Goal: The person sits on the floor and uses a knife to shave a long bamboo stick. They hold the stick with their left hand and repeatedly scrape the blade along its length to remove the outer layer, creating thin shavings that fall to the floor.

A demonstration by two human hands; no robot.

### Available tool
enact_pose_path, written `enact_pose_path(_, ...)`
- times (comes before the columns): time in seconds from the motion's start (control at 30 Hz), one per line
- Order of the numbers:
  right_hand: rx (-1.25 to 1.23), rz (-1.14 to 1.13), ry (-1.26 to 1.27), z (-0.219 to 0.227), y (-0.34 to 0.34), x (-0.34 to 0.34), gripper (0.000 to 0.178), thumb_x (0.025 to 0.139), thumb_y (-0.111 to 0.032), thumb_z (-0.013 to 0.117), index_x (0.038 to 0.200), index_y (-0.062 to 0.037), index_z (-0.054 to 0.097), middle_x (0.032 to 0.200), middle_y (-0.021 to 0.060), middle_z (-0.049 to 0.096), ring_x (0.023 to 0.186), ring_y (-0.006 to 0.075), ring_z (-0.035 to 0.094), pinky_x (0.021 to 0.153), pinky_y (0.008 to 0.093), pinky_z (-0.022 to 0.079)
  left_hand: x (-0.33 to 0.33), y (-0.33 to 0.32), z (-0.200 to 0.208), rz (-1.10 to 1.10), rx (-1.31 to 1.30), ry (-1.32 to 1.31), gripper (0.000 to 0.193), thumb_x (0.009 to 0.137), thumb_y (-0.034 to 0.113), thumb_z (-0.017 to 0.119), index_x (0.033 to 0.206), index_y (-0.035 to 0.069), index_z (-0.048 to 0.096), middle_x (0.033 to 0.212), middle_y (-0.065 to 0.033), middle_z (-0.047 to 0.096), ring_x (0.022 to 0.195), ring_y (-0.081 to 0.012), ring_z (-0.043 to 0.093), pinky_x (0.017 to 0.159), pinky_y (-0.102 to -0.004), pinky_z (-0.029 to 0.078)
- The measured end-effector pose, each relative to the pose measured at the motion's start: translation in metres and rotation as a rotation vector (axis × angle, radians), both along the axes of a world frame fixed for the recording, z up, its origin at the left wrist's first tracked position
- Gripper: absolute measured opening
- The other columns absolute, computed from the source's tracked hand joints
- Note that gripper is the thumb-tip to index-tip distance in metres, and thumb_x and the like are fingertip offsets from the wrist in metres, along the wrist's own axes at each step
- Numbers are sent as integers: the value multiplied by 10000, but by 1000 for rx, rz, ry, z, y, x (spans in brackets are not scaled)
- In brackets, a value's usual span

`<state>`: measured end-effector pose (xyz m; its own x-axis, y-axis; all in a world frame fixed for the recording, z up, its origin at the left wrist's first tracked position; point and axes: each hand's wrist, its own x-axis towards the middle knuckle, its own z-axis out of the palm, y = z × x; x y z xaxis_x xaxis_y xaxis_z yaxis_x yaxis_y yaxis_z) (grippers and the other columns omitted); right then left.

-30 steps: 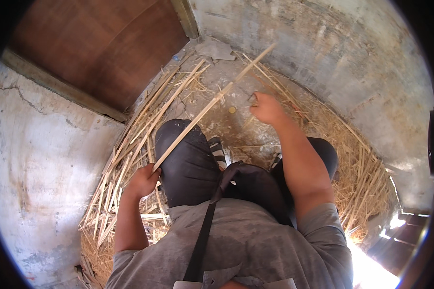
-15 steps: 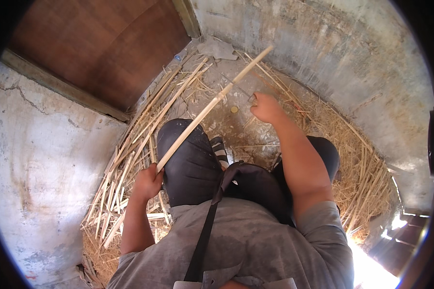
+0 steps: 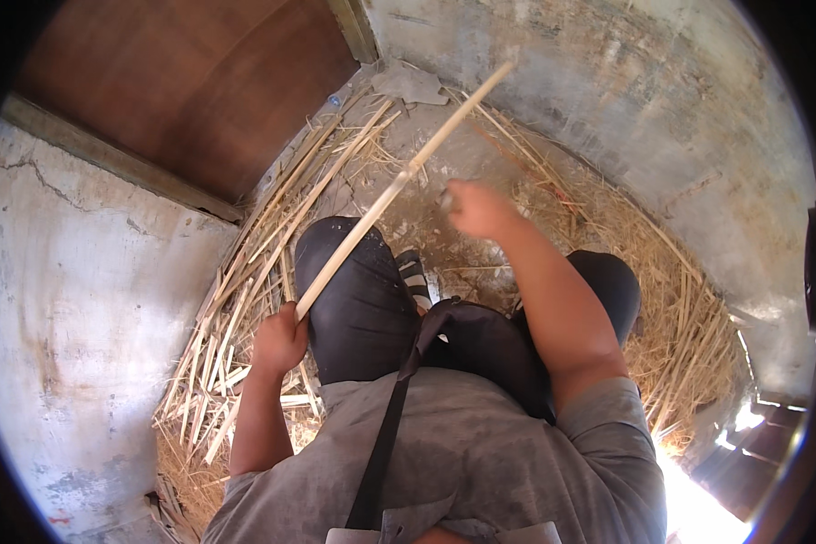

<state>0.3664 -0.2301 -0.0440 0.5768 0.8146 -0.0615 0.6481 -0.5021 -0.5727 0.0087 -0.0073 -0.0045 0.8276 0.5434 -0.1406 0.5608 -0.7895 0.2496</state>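
Observation:
A long, pale bamboo strip (image 3: pixel 372 216) slants from my left thigh up to the far right, with a node near its middle. My left hand (image 3: pixel 279 341) is closed around its near end beside my left knee. To the right of the strip, my right hand (image 3: pixel 485 210) is closed and blurred by motion. It grips a thin-bladed knife (image 3: pixel 446 198), whose blade is too smeared to make out now; the half-second-old picture shows it. The strip's far tip (image 3: pixel 508 68) points toward the wall.
Split bamboo strips (image 3: pixel 272 227) lie in a heap along my left side. Straw-like shavings (image 3: pixel 680 335) bank against the stained wall (image 3: pixel 626 91) on the right. A brown door panel (image 3: pixel 190 82) stands at the far left, near a grey flat piece (image 3: pixel 411 86).
My right hand has moved left and slightly nearer to me with the knife. The strip's far end has shifted farther away, while my left hand stays at my knee.

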Motion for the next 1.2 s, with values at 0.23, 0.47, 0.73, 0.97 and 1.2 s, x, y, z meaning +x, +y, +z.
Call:
enact_pose_path(0.23,19,-266,-46,-17,-26,38,359,793,-203,682,1087,0,645,1076,261,696,1024,444,662,876,515,538,3,12,5,-73,16,1,183,927,201,606,928,21,573,788,-281,666,789,-507,651,724,-586,510)
enact_pose_path(0.47,-61,149,-81,16,11,-31,351,806,-212,683,1126,-68,667,1038,208,712,1023,404,681,893,496,554,-1,4,1,-8,7,-9,169,920,187,601,925,21,569,768,-286,656,754,-519,641,687,-599,501)
enact_pose_path(0.73,50,-241,53,-20,-14,32,345,811,-226,697,1106,-48,674,1076,221,714,1040,412,674,896,494,537,1,8,-4,-24,10,-12,168,926,188,601,962,26,579,787,-281,666,772,-514,646,717,-584,511)
enact_pose_path(0.97,71,-193,-106,-28,-13,26,370,801,-228,694,1100,-16,647,1066,260,693,1022,444,659,884,504,537,4,8,3,-80,18,-25,162,928,184,602,966,28,578,768,-284,656,765,-518,641,702,-594,504)
enact_pose_path(1.2,-13,56,-4,10,8,-13,376,794,-205,691,1134,-47,659,1072,239,699,1021,441,661,888,507,539,-5,6,-3,-57,25,-51,164,923,182,609,940,26,561,762,-285,651,760,-520,636,693,-596,499)
